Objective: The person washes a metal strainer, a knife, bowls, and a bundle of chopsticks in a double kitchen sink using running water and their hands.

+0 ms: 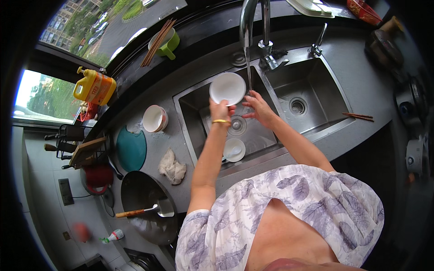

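My left hand (221,111) grips the near rim of a white bowl (228,87) above the left basin of a steel double sink (261,142). Just right of the bowl, my right hand (257,108) has its fingers apart, with the fingertips at the stream of water falling from the chrome faucet (247,27). Below my hands, a small white dish (239,156) lies on the basin floor with a spoon (234,152) in it. Stacked bowls (155,118) stand on the counter left of the sink, near a crumpled cloth (172,166).
A wok (149,189) with a spatula (135,212) across it and a teal cutting board (131,149) are at the left. Chopsticks (359,117) lie by the right basin. A yellow jug (95,87) and a green cup (168,44) with chopsticks stand along the window ledge.
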A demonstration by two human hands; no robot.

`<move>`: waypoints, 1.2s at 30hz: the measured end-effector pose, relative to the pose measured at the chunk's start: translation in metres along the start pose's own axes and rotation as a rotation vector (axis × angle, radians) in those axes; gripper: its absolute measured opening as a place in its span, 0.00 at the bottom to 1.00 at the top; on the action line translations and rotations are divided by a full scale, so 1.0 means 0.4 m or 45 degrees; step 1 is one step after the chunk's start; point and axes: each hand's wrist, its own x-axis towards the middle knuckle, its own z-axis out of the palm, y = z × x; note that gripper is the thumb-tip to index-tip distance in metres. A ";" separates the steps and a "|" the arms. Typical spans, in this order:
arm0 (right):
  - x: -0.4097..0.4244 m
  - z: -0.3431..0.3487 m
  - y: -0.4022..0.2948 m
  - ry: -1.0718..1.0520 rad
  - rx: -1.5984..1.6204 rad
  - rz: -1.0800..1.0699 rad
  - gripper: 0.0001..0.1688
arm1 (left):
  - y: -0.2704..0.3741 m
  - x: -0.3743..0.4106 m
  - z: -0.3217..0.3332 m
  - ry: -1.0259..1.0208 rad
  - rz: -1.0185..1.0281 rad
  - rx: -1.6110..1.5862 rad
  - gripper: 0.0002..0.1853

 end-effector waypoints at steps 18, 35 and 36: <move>0.086 -0.057 0.003 0.445 -1.376 -1.407 0.35 | -0.247 0.062 0.131 -0.188 -0.445 -0.451 0.18; 0.003 -0.028 -0.121 -0.125 -1.006 -0.163 0.40 | -0.239 0.141 0.021 -0.144 0.340 0.559 0.17; -0.004 -0.034 -0.131 -0.147 -1.078 -0.173 0.39 | -0.230 0.143 0.028 -0.118 0.241 0.650 0.15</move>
